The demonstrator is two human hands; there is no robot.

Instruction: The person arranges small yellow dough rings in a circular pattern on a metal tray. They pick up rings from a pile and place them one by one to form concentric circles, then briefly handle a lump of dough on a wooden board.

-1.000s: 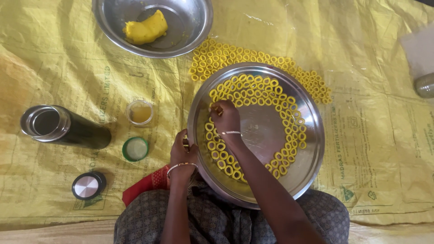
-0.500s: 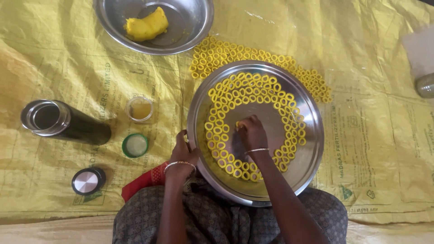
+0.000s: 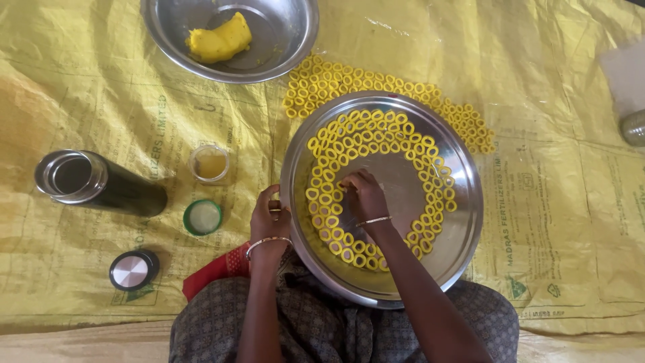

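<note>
Seen from overhead: right hand inside the large steel plate, fingertips pinched together on a yellow dough ring at the inner edge of the left-hand run of rings. Left hand curled shut over the plate's near-left rim, steadying it on the lap; whether anything lies inside that grip, not possible to tell. Ring held just left of the right-hand fingertips, lying flat, hole up, touching its neighbours in the band that curves round the plate. Right hand clearly the nearer to that band; bare steel centre just to its right. More rings spread on the yellow woven sheet beyond the plate. Further back, steel bowl holding a lump of yellow dough. To the left: dark flask, its cap, small glass of oil, green-rimmed lid.
</note>
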